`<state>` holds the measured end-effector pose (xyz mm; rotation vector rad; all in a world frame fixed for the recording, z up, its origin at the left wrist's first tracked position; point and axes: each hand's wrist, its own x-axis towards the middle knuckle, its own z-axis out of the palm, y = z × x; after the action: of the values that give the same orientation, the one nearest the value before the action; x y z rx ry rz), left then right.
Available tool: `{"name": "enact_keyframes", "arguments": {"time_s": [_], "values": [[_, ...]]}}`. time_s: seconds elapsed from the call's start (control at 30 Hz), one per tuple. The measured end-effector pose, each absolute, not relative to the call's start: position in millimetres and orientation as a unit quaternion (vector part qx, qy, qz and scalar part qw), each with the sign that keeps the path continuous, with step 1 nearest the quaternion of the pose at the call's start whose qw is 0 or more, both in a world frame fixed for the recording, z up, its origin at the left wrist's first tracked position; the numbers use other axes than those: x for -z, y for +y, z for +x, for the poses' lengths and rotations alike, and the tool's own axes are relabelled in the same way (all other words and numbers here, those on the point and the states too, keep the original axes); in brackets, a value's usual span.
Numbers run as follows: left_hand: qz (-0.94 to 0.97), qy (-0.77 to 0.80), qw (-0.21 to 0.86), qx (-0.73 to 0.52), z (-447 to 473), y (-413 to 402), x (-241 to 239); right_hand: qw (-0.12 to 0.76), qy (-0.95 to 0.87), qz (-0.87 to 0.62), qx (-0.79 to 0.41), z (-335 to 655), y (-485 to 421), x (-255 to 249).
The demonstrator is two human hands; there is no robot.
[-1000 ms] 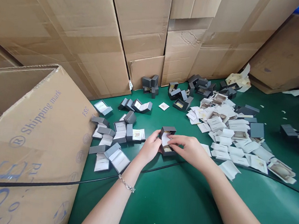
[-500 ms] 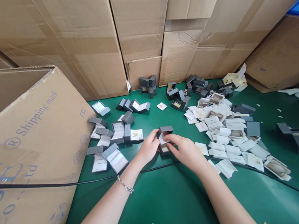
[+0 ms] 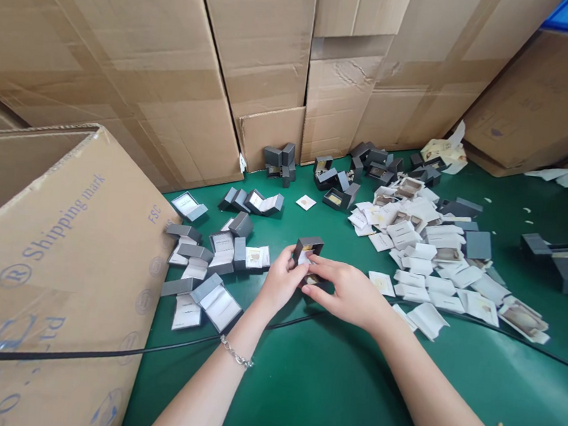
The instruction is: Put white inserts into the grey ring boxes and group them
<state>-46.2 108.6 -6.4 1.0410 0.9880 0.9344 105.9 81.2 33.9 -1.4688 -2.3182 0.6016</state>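
Note:
A small open grey hinged box (image 3: 307,248) with a pale insert stands on the green table (image 3: 338,385) between my two hands. My left hand (image 3: 281,284), with a thin bracelet on its wrist, grips the box from the left side. My right hand (image 3: 349,291) closes over the box's lower half from the right, fingers pressed against the white card inside. The lower tray of the box is mostly hidden under my fingers.
Several open grey boxes (image 3: 216,260) lie to the left, more grey boxes (image 3: 337,178) at the back. A heap of white cards (image 3: 431,254) spreads to the right. A large tilted carton (image 3: 57,271) fills the left. Stacked cartons (image 3: 259,56) wall the back. A black cable (image 3: 100,353) crosses the table.
Both hands and the box have drifted slightly left and nearer to the boxes on the left. My right fingers have pushed further over the box's lower half.

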Motion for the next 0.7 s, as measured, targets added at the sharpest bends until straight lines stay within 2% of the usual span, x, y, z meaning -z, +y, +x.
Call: {"name": "enact_keyframes", "arguments": {"time_s": [0.2,0.33,0.5,0.7], "values": [[0.425,0.454,0.66,-0.422,-44.9,110.7,7.4,0.143,-0.818,-0.521,-0.199,104.5,82.0,-31.7],[0.416,0.459,0.623,-0.478,-43.2,110.4,10.6,0.131,-0.83,-0.519,-0.158,95.5,80.4,-26.9],[0.437,0.452,0.556,-0.544,-41.9,110.2,11.6,0.156,-0.841,-0.514,-0.069,83.0,80.0,-14.1],[0.423,0.461,0.56,-0.544,-42.8,111.5,9.8,0.181,-0.84,-0.511,-0.016,81.7,81.2,-8.4]]}}
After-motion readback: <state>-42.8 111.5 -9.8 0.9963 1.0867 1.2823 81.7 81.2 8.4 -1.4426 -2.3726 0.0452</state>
